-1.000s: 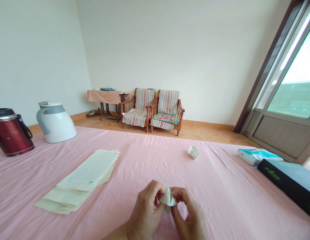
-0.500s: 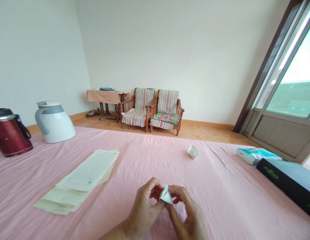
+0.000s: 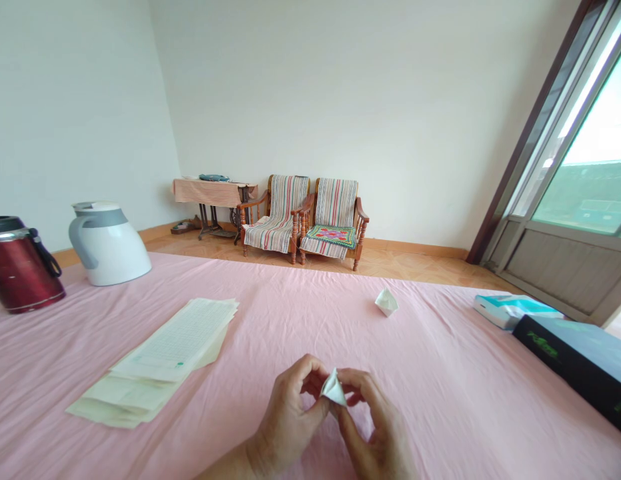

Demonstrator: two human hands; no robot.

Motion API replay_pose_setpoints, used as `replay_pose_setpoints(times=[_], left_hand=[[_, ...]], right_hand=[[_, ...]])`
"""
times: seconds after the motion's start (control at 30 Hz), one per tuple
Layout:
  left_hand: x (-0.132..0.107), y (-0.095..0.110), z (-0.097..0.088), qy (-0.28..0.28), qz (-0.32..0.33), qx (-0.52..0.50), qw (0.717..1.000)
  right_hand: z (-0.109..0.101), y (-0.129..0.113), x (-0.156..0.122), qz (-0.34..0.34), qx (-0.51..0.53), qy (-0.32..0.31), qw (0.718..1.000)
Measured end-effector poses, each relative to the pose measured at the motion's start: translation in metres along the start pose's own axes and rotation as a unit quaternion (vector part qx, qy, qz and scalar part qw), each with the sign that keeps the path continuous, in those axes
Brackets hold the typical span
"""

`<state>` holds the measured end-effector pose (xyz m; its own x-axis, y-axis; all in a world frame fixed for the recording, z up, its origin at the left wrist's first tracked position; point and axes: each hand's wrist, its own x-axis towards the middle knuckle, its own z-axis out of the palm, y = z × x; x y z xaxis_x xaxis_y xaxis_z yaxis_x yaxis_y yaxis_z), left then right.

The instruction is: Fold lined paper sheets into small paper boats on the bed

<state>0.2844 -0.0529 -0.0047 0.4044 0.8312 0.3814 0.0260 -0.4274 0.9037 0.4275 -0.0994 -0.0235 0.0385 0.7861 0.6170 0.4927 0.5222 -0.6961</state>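
Note:
Low in the middle of the view, my left hand (image 3: 290,417) and my right hand (image 3: 373,430) meet over the pink tablecloth (image 3: 440,373). Both pinch a small folded piece of white paper (image 3: 333,388) between thumbs and fingertips, its pointed tip up. A second folded paper shape (image 3: 387,302) lies alone farther back on the cloth. A stack of gridded paper sheets (image 3: 163,357) lies to the left of my hands.
A red thermos (image 3: 20,263) and a white kettle (image 3: 107,243) stand at the far left. A teal-and-white box (image 3: 515,311) and a long black box (image 3: 575,363) lie at the right edge. Two striped wooden armchairs (image 3: 305,220) and a small table stand by the far wall.
My hands have drawn the folded paper slightly lower and turned it between the fingertips. Everything else on the table lies as before.

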Motion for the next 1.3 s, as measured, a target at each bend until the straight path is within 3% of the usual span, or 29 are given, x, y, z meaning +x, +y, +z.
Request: replay_pose_setpoints(times=[0.2, 0.37, 0.5, 0.6, 0.7, 0.83, 0.93, 1.03, 1.13, 1.3], left_hand=[[0.003, 0.005, -0.003, -0.044, -0.064, -0.091, 0.993], [0.006, 0.005, -0.009, -0.118, -0.086, -0.213, 0.966], [0.007, -0.005, -0.010, -0.094, -0.126, -0.260, 0.953], [0.007, -0.010, -0.012, -0.058, -0.163, -0.229, 0.958], [0.006, -0.010, -0.013, -0.036, -0.148, -0.188, 0.970], [0.004, -0.007, -0.013, -0.019, -0.117, -0.120, 0.986], [0.002, -0.006, -0.014, -0.025, -0.111, -0.111, 0.987], [0.001, -0.006, -0.019, -0.050, -0.119, -0.103, 0.986], [0.000, -0.006, -0.028, -0.064, -0.125, -0.048, 0.989], [-0.005, -0.005, -0.038, -0.054, -0.134, -0.027, 0.989]], right_hand=[[0.002, 0.000, 0.001, 0.012, 0.018, -0.006, 1.000], [0.004, 0.006, -0.003, -0.015, -0.015, -0.006, 1.000], [0.003, 0.015, -0.008, -0.035, -0.115, -0.060, 0.991], [0.000, 0.016, -0.008, -0.012, -0.095, -0.047, 0.994], [-0.001, 0.011, -0.004, 0.087, -0.022, -0.013, 0.996], [0.003, 0.008, -0.001, 0.205, 0.106, -0.082, 0.969], [0.008, 0.008, 0.000, 0.255, 0.186, -0.078, 0.946], [0.008, 0.005, 0.003, 0.289, 0.199, -0.070, 0.934], [0.002, -0.001, 0.008, 0.307, 0.191, -0.102, 0.927], [0.004, -0.003, 0.012, 0.285, 0.190, -0.154, 0.927]])
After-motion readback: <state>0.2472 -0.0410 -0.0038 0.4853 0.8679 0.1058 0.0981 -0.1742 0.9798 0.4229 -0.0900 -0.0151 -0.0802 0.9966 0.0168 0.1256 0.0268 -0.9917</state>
